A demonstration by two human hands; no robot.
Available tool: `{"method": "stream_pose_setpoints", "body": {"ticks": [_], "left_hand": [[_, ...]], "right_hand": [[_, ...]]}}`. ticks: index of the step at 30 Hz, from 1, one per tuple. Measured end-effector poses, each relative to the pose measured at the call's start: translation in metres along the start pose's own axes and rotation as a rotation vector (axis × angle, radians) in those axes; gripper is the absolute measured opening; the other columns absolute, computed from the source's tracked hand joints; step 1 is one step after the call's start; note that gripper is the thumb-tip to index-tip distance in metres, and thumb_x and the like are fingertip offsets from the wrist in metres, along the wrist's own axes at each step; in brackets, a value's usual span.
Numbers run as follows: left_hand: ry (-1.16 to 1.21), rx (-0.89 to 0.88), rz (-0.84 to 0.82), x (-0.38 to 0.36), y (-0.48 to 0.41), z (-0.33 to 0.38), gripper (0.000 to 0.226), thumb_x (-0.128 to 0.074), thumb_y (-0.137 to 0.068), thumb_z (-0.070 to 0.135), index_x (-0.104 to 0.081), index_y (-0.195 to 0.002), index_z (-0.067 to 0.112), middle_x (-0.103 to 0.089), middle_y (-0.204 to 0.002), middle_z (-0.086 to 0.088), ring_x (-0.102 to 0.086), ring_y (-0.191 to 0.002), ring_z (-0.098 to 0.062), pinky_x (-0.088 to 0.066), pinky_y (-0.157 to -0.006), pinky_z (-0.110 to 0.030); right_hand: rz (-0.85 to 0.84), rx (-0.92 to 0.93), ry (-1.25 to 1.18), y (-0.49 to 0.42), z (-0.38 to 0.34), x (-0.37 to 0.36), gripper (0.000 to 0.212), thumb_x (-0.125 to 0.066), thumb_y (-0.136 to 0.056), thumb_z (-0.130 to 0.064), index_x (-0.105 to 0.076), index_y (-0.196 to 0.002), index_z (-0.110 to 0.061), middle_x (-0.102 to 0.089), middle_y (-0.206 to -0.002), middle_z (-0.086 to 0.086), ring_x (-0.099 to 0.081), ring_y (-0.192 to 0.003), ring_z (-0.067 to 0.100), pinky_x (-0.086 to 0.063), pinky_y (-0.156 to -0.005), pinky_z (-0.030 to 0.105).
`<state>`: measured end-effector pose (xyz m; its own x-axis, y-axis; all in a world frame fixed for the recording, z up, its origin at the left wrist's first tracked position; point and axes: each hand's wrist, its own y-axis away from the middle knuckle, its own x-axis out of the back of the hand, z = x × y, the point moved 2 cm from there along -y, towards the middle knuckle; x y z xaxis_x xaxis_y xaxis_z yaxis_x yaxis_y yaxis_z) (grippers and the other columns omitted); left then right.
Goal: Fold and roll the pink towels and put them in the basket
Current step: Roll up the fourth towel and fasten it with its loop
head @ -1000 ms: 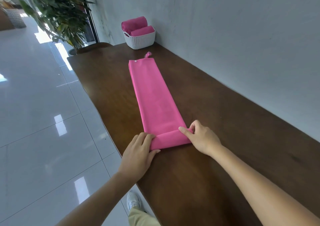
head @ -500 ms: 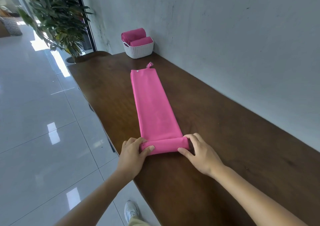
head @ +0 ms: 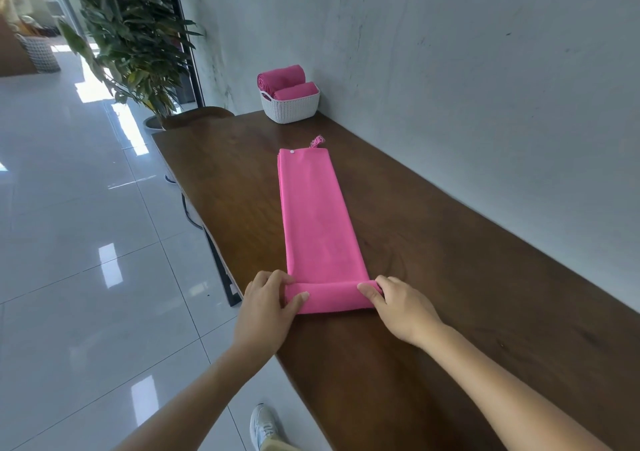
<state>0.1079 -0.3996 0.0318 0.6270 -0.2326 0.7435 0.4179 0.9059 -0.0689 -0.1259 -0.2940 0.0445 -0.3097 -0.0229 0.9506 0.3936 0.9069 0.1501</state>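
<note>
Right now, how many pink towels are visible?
3: two rolled towels in the basket, maybe more beneath; one long towel on the table, left hand and right hand gripping it.

The towel [head: 318, 215] before you is plain hot pink, with one small white stud [head: 292, 151] at its far end. The rolls [head: 282, 78] are the same pink, and their basket [head: 289, 109] is white with a fine woven pattern. Your table [head: 450, 242] is dark brown, wood-grained. The wall [head: 450, 69] is pale grey, faintly streaked. The floor [head: 69, 242] is glossy white tile with thin grey lines. The plant [head: 135, 42] is green, a few leaves yellowish. Your shoe [head: 263, 426] is white.
</note>
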Motion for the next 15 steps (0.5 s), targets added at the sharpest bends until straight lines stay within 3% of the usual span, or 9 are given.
{"method": "stream_pose_setpoints", "body": {"ticks": [4,8,12,15], "left_hand": [[-0.162,-0.152,-0.021,-0.002,0.003,-0.003,0.06,-0.06,-0.09,0.064,-0.048,-0.14,0.033,-0.046,-0.135,0.014,-0.044,-0.122,-0.009,-0.047,-0.102,-0.028],[-0.213,-0.175,-0.028,-0.001,-0.001,-0.007,0.062,-0.053,-0.092,0.065,-0.047,-0.144,0.031,-0.05,-0.137,0.013,-0.045,-0.122,-0.01,-0.047,-0.103,-0.029],[-0.21,-0.15,-0.059,0.001,-0.008,-0.005,0.059,-0.048,-0.093,0.065,-0.052,-0.14,0.029,-0.055,-0.132,0.012,-0.046,-0.119,-0.01,-0.048,-0.102,-0.031],[-0.186,-0.139,-0.095,0.004,-0.012,-0.006,0.059,-0.048,-0.092,0.065,-0.054,-0.137,0.028,-0.056,-0.128,0.011,-0.044,-0.116,-0.009,-0.048,-0.1,-0.031]], "right_hand": [[-0.045,-0.061,-0.068,-0.012,0.0,0.004,0.08,-0.018,-0.094,-0.077,-0.056,-0.137,-0.022,-0.065,-0.128,-0.002,-0.063,-0.1,0.016,-0.04,-0.059,0.022],[-0.044,-0.13,-0.066,-0.016,-0.006,0.009,0.081,-0.018,-0.092,-0.079,-0.058,-0.135,-0.023,-0.07,-0.116,0.0,-0.057,-0.079,0.014,-0.036,-0.05,0.02],[0.132,-0.054,-0.096,-0.012,-0.008,0.007,0.054,-0.025,-0.094,-0.073,-0.049,-0.114,-0.029,-0.065,-0.113,-0.007,-0.059,-0.081,0.007,-0.036,-0.051,0.016],[0.18,0.073,-0.139,-0.006,-0.011,0.005,0.04,-0.027,-0.101,-0.061,-0.044,-0.122,-0.031,-0.056,-0.125,-0.011,-0.058,-0.09,0.005,-0.036,-0.054,0.012]]}}
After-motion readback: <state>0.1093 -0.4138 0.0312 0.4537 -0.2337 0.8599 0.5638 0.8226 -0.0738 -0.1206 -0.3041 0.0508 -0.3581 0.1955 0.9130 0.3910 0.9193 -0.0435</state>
